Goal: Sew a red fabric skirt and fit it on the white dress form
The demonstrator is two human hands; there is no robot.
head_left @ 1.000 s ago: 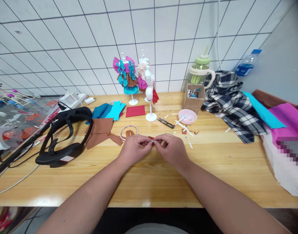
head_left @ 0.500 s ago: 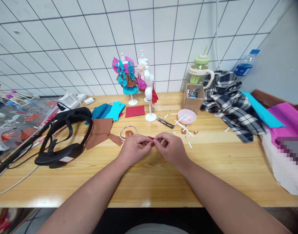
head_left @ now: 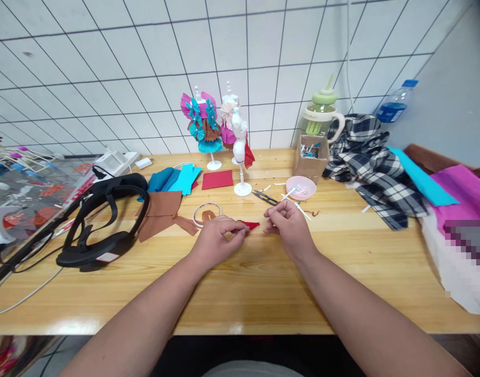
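Between the thumb and fingers of my left hand (head_left: pixel 220 236) is a small folded red piece (head_left: pixel 252 225), its pointed end sticking out to the right. My right hand (head_left: pixel 289 225) is a little to the right of it, with thumb and fingertips pinched together; anything between them is too small to make out. Just beyond my right hand lie black scissors (head_left: pixel 265 197) and white strips (head_left: pixel 302 209). A pink dish (head_left: pixel 307 184) holds small pieces. Near my left hand a roll of white tape (head_left: pixel 196 215) surrounds a brown scrap (head_left: pixel 207 215).
Small dress forms (head_left: pixel 240 139) stand at the back, beside a red sheet (head_left: pixel 217 179). Brown sheets (head_left: pixel 160 204) and a black headset (head_left: pixel 102 256) lie left. Toward the right are a cardboard box (head_left: pixel 311 165), a green-lidded jug (head_left: pixel 322 112) and plaid cloth (head_left: pixel 381 173).
My right hand has moved right, away from my left hand, and now partly covers the white strips. More of the red piece shows beside my left fingertips.
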